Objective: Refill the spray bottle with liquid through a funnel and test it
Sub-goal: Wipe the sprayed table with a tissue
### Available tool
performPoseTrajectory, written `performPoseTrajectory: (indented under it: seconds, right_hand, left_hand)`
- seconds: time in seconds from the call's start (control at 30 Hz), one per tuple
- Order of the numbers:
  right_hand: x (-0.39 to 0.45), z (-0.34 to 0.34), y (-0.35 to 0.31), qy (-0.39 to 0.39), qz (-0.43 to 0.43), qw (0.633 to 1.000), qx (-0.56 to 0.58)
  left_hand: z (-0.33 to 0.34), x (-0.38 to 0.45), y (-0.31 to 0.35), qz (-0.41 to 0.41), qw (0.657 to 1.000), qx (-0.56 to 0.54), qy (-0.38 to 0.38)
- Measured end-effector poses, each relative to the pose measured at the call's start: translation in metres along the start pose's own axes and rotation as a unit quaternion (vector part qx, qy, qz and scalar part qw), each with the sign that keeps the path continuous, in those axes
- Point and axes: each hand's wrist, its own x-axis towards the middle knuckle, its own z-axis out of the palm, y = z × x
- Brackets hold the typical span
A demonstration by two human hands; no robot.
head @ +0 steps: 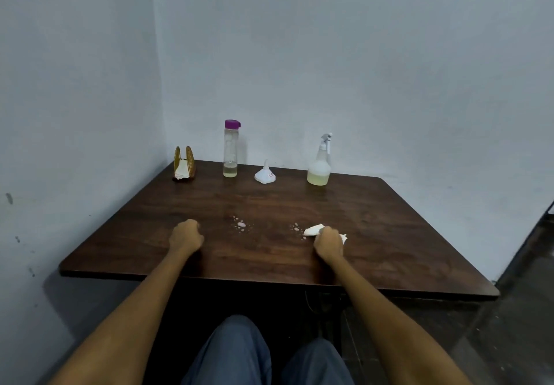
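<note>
Right hand [328,242] clutching crumpled tissue [313,230] beside droplets [296,228]; left hand [186,236] fisted.

A dark brown wood-grain bench [374,234] fills a corner between pale walls. Along its far edge stand a golden slatted napkin holder [184,164] with white paper in it, a tall clear bottle with a purple cap [230,149] (a little yellowish liquid at its bottom), a white plastic funnel [265,173] resting mouth-down, and a translucent spray bottle with a white trigger head [320,162]. Nearer the front lie two patches of spilled droplets [240,225] and a crumpled white tissue [313,230].
</note>
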Motion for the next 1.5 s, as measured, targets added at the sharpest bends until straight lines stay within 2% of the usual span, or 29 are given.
performPoseTrajectory:
  seconds: [0.07, 0.17, 0.33, 0.4, 0.47, 0.53, 0.63, 0.73, 0.8, 0.9, 1.0, 1.1, 1.2, 1.27, 1.33, 1.4, 1.5]
  right_hand:
    - [-0.008, 0.013, -0.012, 0.017, -0.034, 0.999, -0.002]
    - [-0.002, 0.031, -0.039, 0.028, -0.004, 0.999, 0.033]
    - [0.004, 0.065, -0.088, -0.001, -0.017, 0.999, 0.027]
    - [0.004, 0.082, -0.117, -0.043, -0.042, 0.997, 0.046]
    - [-0.001, 0.1, -0.15, -0.071, -0.096, 0.992, 0.029]
    - [-0.012, 0.115, -0.179, -0.098, -0.154, 0.983, -0.024]
    - [-0.028, 0.129, -0.198, -0.182, -0.226, 0.955, -0.067]
    - [-0.021, 0.119, -0.185, -0.203, -0.247, 0.943, -0.09]
    - [-0.011, 0.1, -0.169, -0.191, -0.224, 0.95, -0.102]
    - [0.008, 0.061, -0.127, -0.13, -0.167, 0.965, -0.158]
    - [0.028, 0.034, -0.069, -0.105, -0.07, 0.979, -0.161]
    - [0.041, 0.02, -0.029, -0.047, 0.039, 0.986, -0.156]
    - [0.045, 0.014, -0.025, -0.045, 0.119, 0.977, -0.172]
    - [0.05, 0.011, -0.05, -0.049, 0.147, 0.972, -0.177]
    - [0.051, 0.021, -0.075, -0.058, 0.159, 0.973, -0.158]
    - [0.049, 0.044, -0.1, -0.072, 0.134, 0.978, -0.142]
    - [0.053, 0.086, -0.145, -0.118, 0.051, 0.985, -0.117]
  left_hand:
    - [-0.002, 0.008, -0.006, -0.013, 1.0, 0.01, -0.019]
    - [-0.01, 0.021, -0.006, -0.03, 0.998, 0.032, -0.05]
    - [-0.015, 0.038, -0.006, -0.065, 0.992, 0.038, -0.104]
    - [-0.017, 0.046, -0.007, -0.106, 0.985, -0.049, -0.125]
    - [-0.021, 0.05, -0.008, -0.163, 0.957, -0.197, -0.136]
    - [-0.027, 0.049, -0.009, -0.193, 0.932, -0.275, -0.138]
    - [-0.028, 0.048, -0.008, -0.205, 0.931, -0.279, -0.118]
    - [-0.022, 0.047, -0.005, -0.197, 0.946, -0.241, -0.095]
    - [-0.019, 0.048, -0.004, -0.185, 0.96, -0.195, -0.08]
    - [-0.017, 0.047, -0.002, -0.167, 0.975, -0.129, -0.07]
    - [-0.016, 0.041, 0.0, -0.142, 0.988, -0.054, -0.04]
    - [-0.019, 0.037, -0.003, -0.089, 0.996, 0.003, 0.007]
    - [-0.023, 0.045, -0.012, -0.05, 0.998, 0.025, 0.012]
    - [-0.023, 0.054, -0.022, -0.054, 0.998, 0.026, 0.017]
    - [-0.022, 0.063, -0.032, -0.072, 0.997, 0.011, 0.02]
    - [-0.02, 0.068, -0.038, -0.089, 0.996, -0.017, 0.013]
    - [-0.019, 0.074, -0.042, -0.099, 0.993, -0.07, 0.002]
